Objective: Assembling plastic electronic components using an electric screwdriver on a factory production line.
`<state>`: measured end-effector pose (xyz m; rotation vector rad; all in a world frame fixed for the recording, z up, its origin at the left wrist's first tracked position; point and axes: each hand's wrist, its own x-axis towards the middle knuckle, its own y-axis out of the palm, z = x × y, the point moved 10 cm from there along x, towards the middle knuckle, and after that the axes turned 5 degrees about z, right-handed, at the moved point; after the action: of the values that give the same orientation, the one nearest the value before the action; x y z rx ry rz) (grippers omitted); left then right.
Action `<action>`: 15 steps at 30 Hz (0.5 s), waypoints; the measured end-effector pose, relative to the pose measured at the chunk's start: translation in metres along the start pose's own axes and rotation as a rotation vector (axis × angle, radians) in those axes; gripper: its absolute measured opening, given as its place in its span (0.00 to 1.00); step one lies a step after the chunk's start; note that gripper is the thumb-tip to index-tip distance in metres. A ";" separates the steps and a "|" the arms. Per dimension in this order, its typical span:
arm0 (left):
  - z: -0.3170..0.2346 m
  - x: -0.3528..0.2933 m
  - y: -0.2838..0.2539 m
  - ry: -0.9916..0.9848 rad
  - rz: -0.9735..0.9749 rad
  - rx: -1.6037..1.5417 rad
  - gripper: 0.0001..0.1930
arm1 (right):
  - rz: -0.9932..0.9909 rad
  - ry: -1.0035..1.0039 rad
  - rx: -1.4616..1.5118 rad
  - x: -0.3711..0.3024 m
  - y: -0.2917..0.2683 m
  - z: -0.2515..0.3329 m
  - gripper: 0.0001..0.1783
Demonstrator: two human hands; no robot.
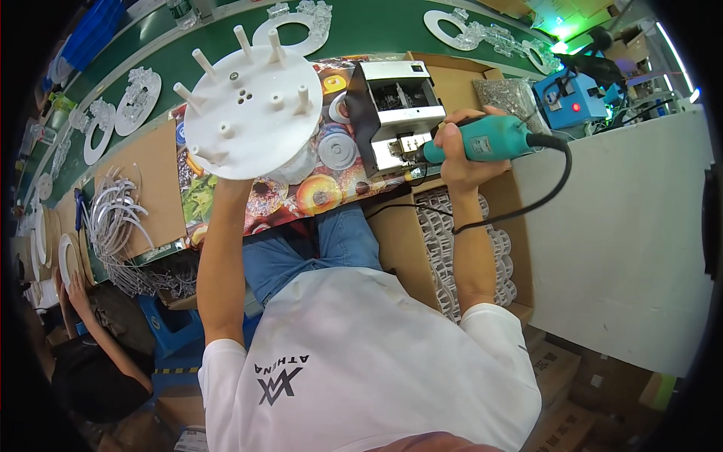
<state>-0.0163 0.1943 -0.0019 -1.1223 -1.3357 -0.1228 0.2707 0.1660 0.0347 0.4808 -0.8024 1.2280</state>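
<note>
A round white plastic disc (256, 124) with several upright posts is held up over the bench by my left hand (232, 187). Only the wrist shows at the disc's lower edge; the fingers are hidden beneath it. My right hand (461, 154) is closed around a teal electric screwdriver (493, 139), which lies almost level with its black cord trailing off to the right. The screwdriver's tip points left, at the front of a black and white screw feeder (399, 113). Whether a screw is on the tip I cannot make out.
A printed food-picture mat (320, 194) covers the bench before me. White rings with clear parts (139, 102) lie on the green belt. Cables (117, 215) bunch at left. A carton of white parts (444, 248) is beside my right arm. A co-worker's hand (77, 295) is at far left.
</note>
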 end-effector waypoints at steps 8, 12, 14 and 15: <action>0.005 0.000 -0.004 -0.044 -0.046 -0.068 0.45 | 0.045 0.108 -0.019 -0.002 0.004 -0.009 0.30; 0.003 0.007 -0.001 -0.058 -0.078 -0.094 0.46 | 0.025 0.113 0.007 0.014 0.007 0.031 0.32; 0.010 0.010 0.001 -0.055 -0.096 -0.112 0.47 | -0.015 0.124 0.111 0.036 0.010 0.063 0.32; 0.009 0.011 0.001 -0.051 -0.106 -0.116 0.47 | -0.018 0.115 0.114 0.047 0.013 0.074 0.32</action>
<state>-0.0183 0.2068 0.0049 -1.1584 -1.4484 -0.2539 0.2429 0.1467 0.1170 0.5038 -0.6316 1.2776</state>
